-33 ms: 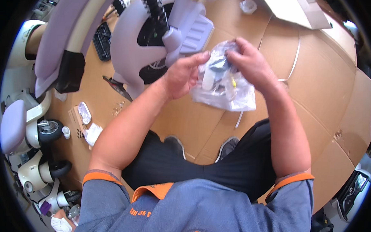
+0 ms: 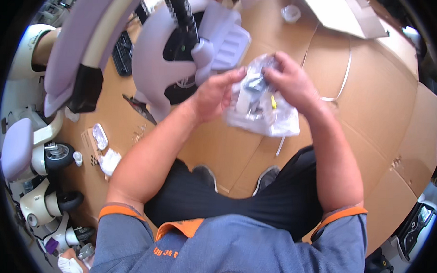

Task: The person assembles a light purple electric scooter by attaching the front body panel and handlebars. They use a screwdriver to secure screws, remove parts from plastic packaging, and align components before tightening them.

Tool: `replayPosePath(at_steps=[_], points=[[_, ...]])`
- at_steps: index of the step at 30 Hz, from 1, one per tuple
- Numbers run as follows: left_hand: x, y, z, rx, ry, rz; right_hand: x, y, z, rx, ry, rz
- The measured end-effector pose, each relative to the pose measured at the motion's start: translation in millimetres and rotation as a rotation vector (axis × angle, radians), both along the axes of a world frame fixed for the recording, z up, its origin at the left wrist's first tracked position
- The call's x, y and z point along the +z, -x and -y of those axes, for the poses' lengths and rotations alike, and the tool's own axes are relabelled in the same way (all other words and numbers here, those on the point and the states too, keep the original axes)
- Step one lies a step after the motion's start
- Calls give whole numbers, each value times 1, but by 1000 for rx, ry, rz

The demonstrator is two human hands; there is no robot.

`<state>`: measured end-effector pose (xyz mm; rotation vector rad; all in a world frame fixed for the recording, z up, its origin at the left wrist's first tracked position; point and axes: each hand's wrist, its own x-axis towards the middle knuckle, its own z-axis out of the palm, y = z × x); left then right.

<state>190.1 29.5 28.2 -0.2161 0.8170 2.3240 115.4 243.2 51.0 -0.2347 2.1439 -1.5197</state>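
A clear plastic bag (image 2: 262,116) of small parts hangs between my hands, above the cardboard in front of my knees. Inside show dark pieces, a whitish piece and a bit of yellow; their kinds are blurred. My right hand (image 2: 291,83) pinches the bag's upper right edge between thumb and fingers. At the upper left edge, my left hand (image 2: 215,94) has its thumb and curled fingers closed on the plastic. The left fingertips are partly hidden behind the bag.
Flattened cardboard (image 2: 363,122) covers the floor. Close ahead on the left stands a lilac machine body (image 2: 149,52) with a black coiled spring (image 2: 180,15). A black tray (image 2: 122,53), plastic wrapping (image 2: 111,160) and wheeled white-and-lilac units (image 2: 40,154) lie leftward. A clear round cup (image 2: 290,14) sits far ahead.
The whole view has shifted very slightly. Both hands keep their hold on the plastic bag, which sits a little lower in the picture.
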Motion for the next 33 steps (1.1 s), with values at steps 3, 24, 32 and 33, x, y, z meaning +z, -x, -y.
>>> replayPosePath(at_steps=[3, 24, 32, 33], points=[[-15, -1, -3, 39, 62, -13, -5, -1, -3, 103, -294, -393], [-6, 18, 1, 476, -78, 96, 18, -34, -5, 107, -75, -219], [2, 22, 14, 376, -86, 106, 11, -26, 3, 17, 180, -102], [3, 20, 16, 375, -80, 102, 15, -27, 7, -9, 181, -121]])
